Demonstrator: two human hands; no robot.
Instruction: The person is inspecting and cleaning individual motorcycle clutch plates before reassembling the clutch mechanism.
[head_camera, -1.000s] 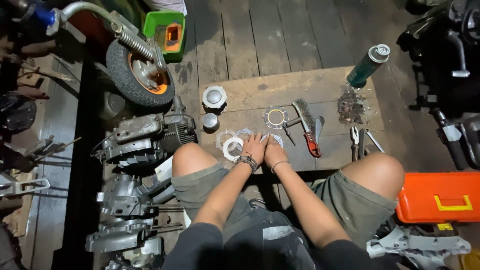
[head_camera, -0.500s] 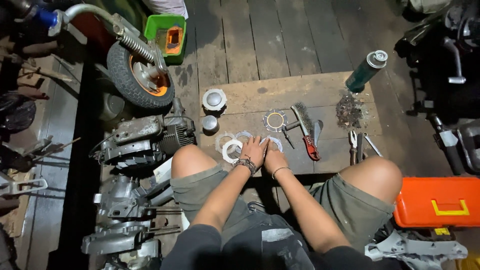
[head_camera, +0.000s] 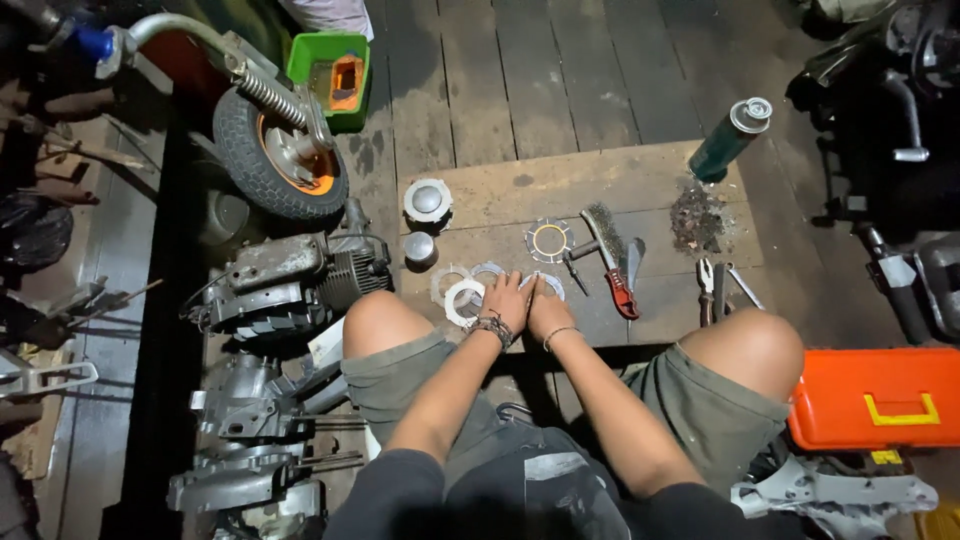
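Though both hands, left hand (head_camera: 508, 298) beside right hand (head_camera: 548, 308), cover the metal rings (head_camera: 463, 296), their finger positions stay unreadable.

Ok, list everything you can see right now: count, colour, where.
board: one, pale wood, on the plank floor
rings: several, silver, on the board by the hands
toothed ring: one, gold and grey, mid board
wire brush: one, red handle, right of the toothed ring
pliers: one, board's right edge
spray can: one, green, board's far right corner
caps: two, silver, board's left end
wheel: one, black tyre, orange hub, upper left
engine: one, grey, left
toolbox: one, orange, right
left hand: on the rings
right hand: on the rings
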